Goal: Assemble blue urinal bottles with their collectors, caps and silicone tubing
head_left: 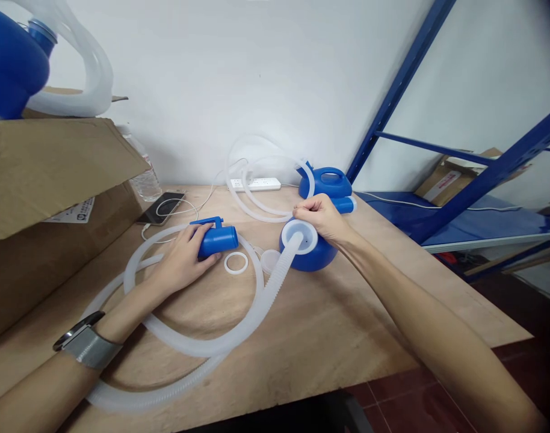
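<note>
My left hand point(185, 258) is wrapped around a blue cylindrical piece with a handle point(218, 240). A white ring point(236, 263) and a pale round disc point(270, 262) lie just right of it. My right hand point(320, 218) has its fingers pressed together at the rim of a blue container point(315, 260); anything small inside the pinch is hidden. The container's wide white mouth faces me, and one end of a translucent corrugated hose point(257, 308) reaches into it. That hose loops across the table, passing under my left forearm.
Behind are another blue container point(328, 183), a coiled tube point(257, 214), a power strip point(261, 184) and a phone point(162, 208). An open cardboard box point(62, 162) stands left. Blue shelving point(405, 210) is right, beyond the table edge point(491, 332).
</note>
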Available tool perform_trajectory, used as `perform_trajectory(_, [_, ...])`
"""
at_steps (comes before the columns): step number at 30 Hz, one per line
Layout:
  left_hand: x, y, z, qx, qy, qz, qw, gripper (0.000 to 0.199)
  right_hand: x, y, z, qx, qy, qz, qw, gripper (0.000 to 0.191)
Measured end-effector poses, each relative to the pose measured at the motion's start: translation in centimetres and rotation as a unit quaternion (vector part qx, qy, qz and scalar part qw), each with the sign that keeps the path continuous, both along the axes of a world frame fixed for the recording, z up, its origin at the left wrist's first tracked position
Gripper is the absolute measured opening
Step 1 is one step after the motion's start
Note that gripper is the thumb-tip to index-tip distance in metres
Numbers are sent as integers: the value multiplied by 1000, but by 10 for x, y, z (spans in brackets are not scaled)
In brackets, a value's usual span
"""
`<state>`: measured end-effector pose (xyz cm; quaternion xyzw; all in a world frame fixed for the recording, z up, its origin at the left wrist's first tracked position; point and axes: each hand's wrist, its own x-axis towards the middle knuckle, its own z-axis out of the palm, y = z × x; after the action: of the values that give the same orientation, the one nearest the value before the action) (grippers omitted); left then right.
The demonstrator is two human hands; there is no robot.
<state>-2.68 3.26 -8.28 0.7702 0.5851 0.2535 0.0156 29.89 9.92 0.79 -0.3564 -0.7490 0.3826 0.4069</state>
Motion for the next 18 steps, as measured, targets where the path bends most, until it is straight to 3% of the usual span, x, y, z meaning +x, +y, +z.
perform_trajectory(6, [-1,0,-4,9,6,1,1000,66,0,1,1,-5,-13,1,1000,38])
perform_trajectory(11, [-3,1,-6,11,4,-8,1000,65,9,2,7,-18,-36,47,998,50])
perform_trajectory(18, [-5,3,-7,13,3,-13,1000,64,5,-2,3,-24,39,53,998,61])
